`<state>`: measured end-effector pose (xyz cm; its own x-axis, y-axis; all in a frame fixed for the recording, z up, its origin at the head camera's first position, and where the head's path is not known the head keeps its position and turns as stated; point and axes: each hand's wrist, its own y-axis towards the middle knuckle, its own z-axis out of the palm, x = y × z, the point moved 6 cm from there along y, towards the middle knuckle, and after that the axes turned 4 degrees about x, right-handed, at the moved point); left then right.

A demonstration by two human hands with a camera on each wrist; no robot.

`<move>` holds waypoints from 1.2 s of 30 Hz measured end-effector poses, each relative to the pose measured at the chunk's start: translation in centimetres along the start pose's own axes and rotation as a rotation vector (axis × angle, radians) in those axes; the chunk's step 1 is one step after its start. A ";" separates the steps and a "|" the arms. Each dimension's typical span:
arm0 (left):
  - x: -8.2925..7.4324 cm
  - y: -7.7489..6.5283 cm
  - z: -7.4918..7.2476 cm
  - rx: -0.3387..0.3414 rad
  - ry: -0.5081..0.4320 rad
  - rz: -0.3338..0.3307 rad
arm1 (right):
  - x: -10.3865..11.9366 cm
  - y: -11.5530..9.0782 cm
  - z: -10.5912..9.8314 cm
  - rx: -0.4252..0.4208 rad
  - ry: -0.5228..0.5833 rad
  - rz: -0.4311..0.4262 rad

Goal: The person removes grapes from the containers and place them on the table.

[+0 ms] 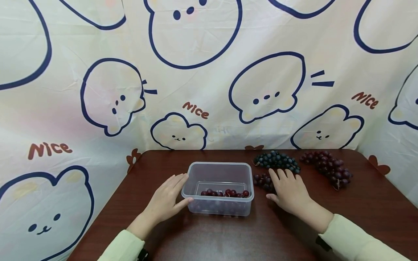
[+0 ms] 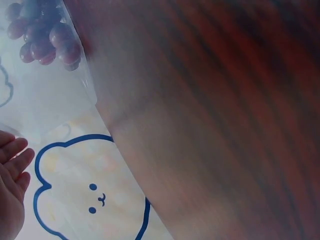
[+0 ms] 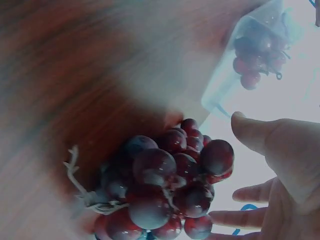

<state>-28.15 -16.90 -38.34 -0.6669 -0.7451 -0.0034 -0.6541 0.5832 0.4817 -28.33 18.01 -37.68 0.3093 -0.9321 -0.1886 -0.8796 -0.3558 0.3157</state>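
Observation:
A clear plastic container [image 1: 218,208] stands in the middle of the table with several red grapes [image 1: 232,193] in its bottom. My left hand [image 1: 167,197] is at the container's left wall, fingers straight and thumb at the near left corner of the rim. To the container's right lies a bunch of dark red grapes [image 1: 262,181], partly hidden by my right hand [image 1: 290,192]. That hand's fingers reach out over the bunch, and its thumb stands apart. In the right wrist view the same bunch [image 3: 155,175], with a pale stem, lies beside the spread fingers.
Behind the right hand lies a bunch of blue-black grapes [image 1: 277,160]. Farther right is a larger bunch of purple-red grapes [image 1: 330,166]. The brown wooden table [image 1: 202,239] ends at a cloth backdrop [image 1: 215,134] printed with cartoon bears.

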 end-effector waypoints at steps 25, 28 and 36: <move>0.0 0.0 0.1 -0.002 0.005 0.000 | 2.1 2.6 -3.9 -0.114 0.076 -0.087; 0.1 -0.1 0.1 0.000 0.003 -0.002 | 2.6 2.9 -4.4 -0.128 0.073 -0.096; 0.1 -0.1 0.1 0.009 0.002 -0.009 | 3.9 3.9 -5.4 -0.170 0.068 -0.138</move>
<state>-28.20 -16.95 -38.48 -0.6598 -0.7514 -0.0058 -0.6635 0.5790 0.4739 -28.59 12.59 -32.17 0.4508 -0.8743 -0.1799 -0.7554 -0.4811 0.4449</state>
